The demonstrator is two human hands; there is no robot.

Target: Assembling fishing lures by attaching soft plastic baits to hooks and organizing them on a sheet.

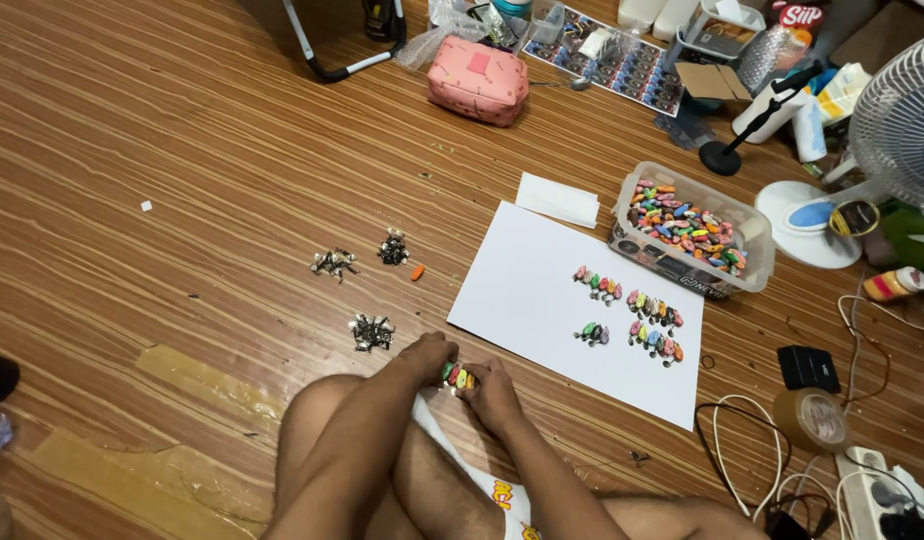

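Observation:
My left hand [428,356] and my right hand [492,388] meet low in the middle, just off the near corner of a white sheet [542,260]. Both are closed on a short row of small coloured clips [458,377], green, red and yellow, held between them. On the white sheet lie several little rows of the same coloured pieces [632,312]. A clear plastic tub [757,225] full of mixed coloured pieces stands at the sheet's far right corner. Three small piles of dark metal parts [371,332] lie on the wooden floor to the left of my hands.
A pink pouch [478,80] lies farther back. A white fan [897,110], a tape roll [810,418], a power strip [877,495] with cables and a black stand [722,155] crowd the right side. A folded white paper [557,198] and one orange piece [417,271] lie near the sheet.

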